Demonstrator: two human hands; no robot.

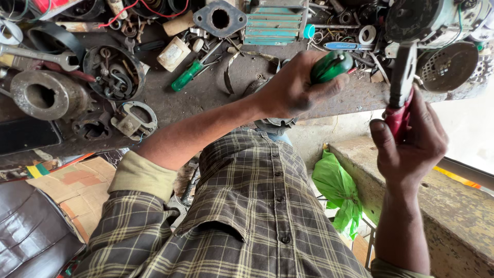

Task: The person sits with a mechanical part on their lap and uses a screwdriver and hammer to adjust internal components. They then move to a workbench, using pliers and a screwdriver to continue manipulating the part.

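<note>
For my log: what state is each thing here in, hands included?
left hand: shut on green-handled screwdriver
right hand: shut on red-handled pliers
second green screwdriver: lying loose on workbench
spanner: lying flat, untouched
green bag: crumpled

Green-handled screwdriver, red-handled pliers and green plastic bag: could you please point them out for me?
green-handled screwdriver (332,66), head view, on the exposed handle.
red-handled pliers (397,121), head view, on the red grip.
green plastic bag (334,188), head view, on its middle.
</note>
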